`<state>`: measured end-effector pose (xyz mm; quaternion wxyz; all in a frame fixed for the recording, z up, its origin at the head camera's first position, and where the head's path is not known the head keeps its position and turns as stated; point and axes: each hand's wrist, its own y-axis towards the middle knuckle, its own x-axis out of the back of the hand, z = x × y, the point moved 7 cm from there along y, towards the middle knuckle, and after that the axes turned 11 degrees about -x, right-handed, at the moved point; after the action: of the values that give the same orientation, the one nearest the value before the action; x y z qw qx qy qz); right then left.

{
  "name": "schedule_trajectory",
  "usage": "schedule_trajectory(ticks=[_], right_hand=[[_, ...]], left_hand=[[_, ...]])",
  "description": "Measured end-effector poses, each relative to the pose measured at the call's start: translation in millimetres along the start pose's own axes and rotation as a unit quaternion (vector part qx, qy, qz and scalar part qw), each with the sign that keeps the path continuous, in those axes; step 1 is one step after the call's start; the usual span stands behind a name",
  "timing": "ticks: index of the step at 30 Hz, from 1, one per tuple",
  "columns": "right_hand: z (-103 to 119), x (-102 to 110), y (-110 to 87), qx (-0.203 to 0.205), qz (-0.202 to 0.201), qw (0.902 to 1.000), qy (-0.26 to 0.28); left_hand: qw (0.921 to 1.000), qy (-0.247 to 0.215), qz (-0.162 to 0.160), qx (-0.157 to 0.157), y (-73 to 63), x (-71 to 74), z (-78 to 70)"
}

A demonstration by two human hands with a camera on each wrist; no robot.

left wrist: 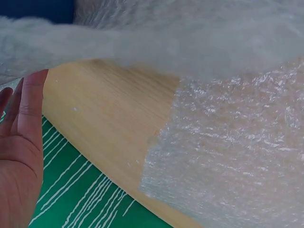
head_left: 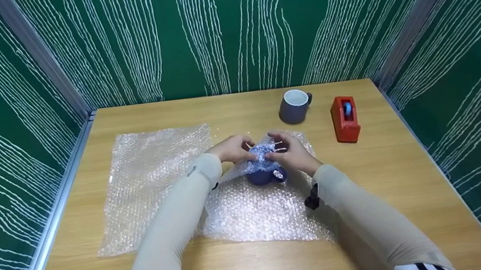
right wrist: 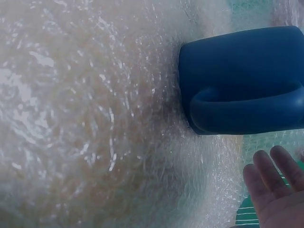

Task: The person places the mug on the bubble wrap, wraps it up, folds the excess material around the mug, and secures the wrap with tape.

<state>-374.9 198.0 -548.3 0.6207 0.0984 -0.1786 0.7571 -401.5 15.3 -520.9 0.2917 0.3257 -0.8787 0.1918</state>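
A dark blue mug [head_left: 260,177] stands upright on a sheet of bubble wrap [head_left: 264,217], its handle pointing right toward me. One end of that sheet is folded up over the mug's top, hiding the rim. My left hand [head_left: 234,148] holds the folded part at the mug's left, thumb over the top. From the right, my right hand [head_left: 293,152] grips the same flap, thumb on the wrap and fingers behind. In the right wrist view, the mug [right wrist: 242,71] shows its side and handle, with fingers of the right hand [right wrist: 280,190] extended beyond it.
A second bubble wrap sheet [head_left: 150,183] lies flat on the left of the wooden table [head_left: 256,266]. Behind my right hand stands a grey mug [head_left: 292,110], pale inside. Farther right is a red tape dispenser [head_left: 344,122]. Green white-streaked panels [head_left: 169,38] enclose the table.
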Motion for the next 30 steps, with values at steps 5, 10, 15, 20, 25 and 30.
schedule_trajectory(ticks=[5,10,15,20,25,30], right_hand=[[0.1,9.6,-5.8,0.015,-0.015,0.9998,0.002],[-1.6,21.1,-12.9,0.038,-0.024,0.9990,0.006],[-8.3,29.6,-20.8,0.045,-0.016,0.9988,-0.011],[-20.6,36.2,-28.5,0.026,-0.001,0.9990,-0.037],[-34.0,42.2,-37.2,0.010,0.023,0.9973,-0.069],[-41.0,45.3,-45.5,0.012,0.044,0.9937,-0.102]], left_hand=[[0.9999,0.004,-0.015,0.001,1.5,-3.4,1.5],[0.9994,0.012,-0.031,-0.009,1.6,-5.0,-0.1],[0.9977,0.032,-0.051,-0.031,1.2,-4.9,-3.6],[0.9955,0.044,-0.077,-0.034,3.2,-6.6,-3.4],[0.9929,0.051,-0.102,-0.032,7.1,-8.5,-2.8],[0.9918,0.036,-0.121,-0.017,6.8,-9.0,-1.0]])
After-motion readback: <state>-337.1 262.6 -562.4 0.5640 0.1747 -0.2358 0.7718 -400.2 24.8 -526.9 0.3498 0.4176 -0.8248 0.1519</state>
